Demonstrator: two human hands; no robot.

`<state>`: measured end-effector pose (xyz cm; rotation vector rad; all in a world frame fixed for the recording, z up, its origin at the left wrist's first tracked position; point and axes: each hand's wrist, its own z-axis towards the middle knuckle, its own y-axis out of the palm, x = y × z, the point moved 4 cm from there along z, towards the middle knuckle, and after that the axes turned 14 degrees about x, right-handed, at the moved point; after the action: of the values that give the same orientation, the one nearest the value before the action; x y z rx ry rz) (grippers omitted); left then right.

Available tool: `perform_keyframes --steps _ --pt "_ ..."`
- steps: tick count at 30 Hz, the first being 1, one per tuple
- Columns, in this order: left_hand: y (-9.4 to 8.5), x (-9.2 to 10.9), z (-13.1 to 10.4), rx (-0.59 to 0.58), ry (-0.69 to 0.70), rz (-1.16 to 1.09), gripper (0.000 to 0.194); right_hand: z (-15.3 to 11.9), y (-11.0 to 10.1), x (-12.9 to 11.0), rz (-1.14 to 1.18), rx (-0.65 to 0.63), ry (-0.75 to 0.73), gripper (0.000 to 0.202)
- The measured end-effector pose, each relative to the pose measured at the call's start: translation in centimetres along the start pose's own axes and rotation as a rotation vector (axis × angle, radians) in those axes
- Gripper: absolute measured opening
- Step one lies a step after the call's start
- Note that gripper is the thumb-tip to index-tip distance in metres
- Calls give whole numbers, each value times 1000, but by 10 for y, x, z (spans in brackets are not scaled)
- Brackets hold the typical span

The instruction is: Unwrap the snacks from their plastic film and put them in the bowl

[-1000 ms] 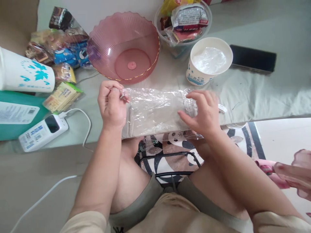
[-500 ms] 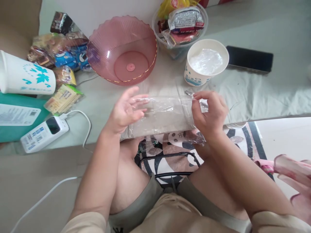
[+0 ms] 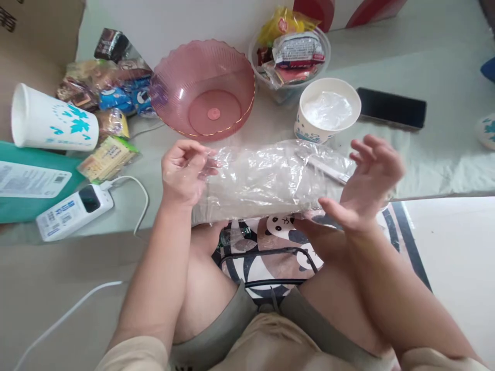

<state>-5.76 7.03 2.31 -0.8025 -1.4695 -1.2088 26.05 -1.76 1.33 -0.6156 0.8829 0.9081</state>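
A clear plastic bag [image 3: 263, 178] lies spread, crinkled and shiny, along the front of the cloth-covered table, its lower edge near the table's front edge. My left hand [image 3: 185, 172] pinches the bag's left end between closed fingers. My right hand [image 3: 369, 180] is raised at the bag's right end, fingers apart, with nothing in it. Under the bag's right part a thin white and metallic tool [image 3: 327, 167] shows through; its kind is unclear. Just behind stands a paper cup [image 3: 314, 132] with crumpled clear plastic [image 3: 328, 109] inside.
A pink ribbed bowl [image 3: 212, 98] and a clear tub of wrapped snacks [image 3: 296, 59] stand at the back. A black phone [image 3: 391, 107] lies right. At left are a tipped paper cup [image 3: 56, 118], snack packets [image 3: 112, 90] and a white power bank [image 3: 75, 212] with a cable.
My left hand has gone from open to pinching the bag's left end. My right hand has let go of the right end, opened and moved right. The pink cloth at the right is out of view.
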Motion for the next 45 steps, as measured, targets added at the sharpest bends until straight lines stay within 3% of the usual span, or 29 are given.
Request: perform_keyframes --steps 3,6,10,15,18,22,25,29,32,35,37,45 --pt "-2 4 3 -31 -60 -52 29 2 5 2 129 -98 27 85" --pt "-4 8 4 -46 -68 -82 29 -1 13 5 248 -222 217 74" --pt "-9 6 9 -29 -86 -76 27 -2 13 8 372 -161 408 58" --pt "-12 4 10 -71 -73 -41 31 -2 17 6 228 -156 497 48" --pt "-11 2 6 -175 -146 -69 43 1 20 4 141 -73 497 26" --pt "-9 -6 -6 -388 -383 42 73 4 20 4 138 89 518 16" --pt "-7 -8 -16 -534 -499 203 71 7 19 4 139 157 507 15" --pt "0 -8 -26 -683 -523 322 64 13 15 6 135 294 499 14" --pt "1 -14 -24 -592 -408 505 32 15 13 6 185 341 548 18" --pt "-2 -13 -14 -297 -212 429 30 15 13 2 131 335 607 21" --pt "-5 -12 -10 -187 -177 340 32 15 13 -2 76 329 630 20" --pt "-9 -12 -9 -163 -559 328 22 13 10 0 199 220 596 22"
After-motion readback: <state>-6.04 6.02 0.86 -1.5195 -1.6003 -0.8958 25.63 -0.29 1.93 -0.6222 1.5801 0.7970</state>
